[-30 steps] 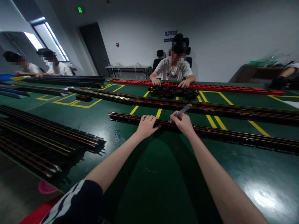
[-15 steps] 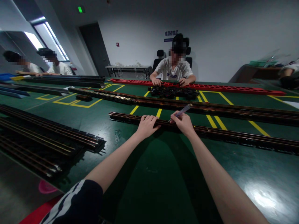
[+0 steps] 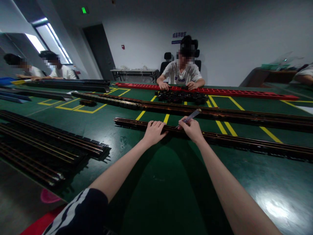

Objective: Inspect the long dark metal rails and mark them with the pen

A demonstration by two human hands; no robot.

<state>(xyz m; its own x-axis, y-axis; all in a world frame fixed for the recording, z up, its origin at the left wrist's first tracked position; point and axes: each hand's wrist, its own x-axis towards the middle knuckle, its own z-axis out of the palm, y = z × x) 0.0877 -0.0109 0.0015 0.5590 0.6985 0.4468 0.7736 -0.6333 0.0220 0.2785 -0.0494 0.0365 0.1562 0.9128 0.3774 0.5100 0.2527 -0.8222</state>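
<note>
A long black rail strip with copper-coloured lines (image 3: 244, 144) lies across the green table (image 3: 156, 195) in front of me. My left hand (image 3: 154, 132) rests over this strip, its fingers wrapped over the far edge and its thumb on the near side. Just to the right, my right hand (image 3: 192, 129) is closed round a clear pen-like tool (image 3: 192, 115). The tool slants, its thin tip down at the strip between my two hands. What the tip touches is too small to make out.
Behind lies another long dark strip (image 3: 220, 114), then a pile of black parts (image 3: 182, 97) and a red slotted rail (image 3: 244, 92). A person (image 3: 182, 73) sits opposite, hands at the rail. More strips (image 3: 49, 137) lie at left. Other people sit far left and right.
At the far right, a person's arm has shifted slightly. My hands and the tool look the same as before.
</note>
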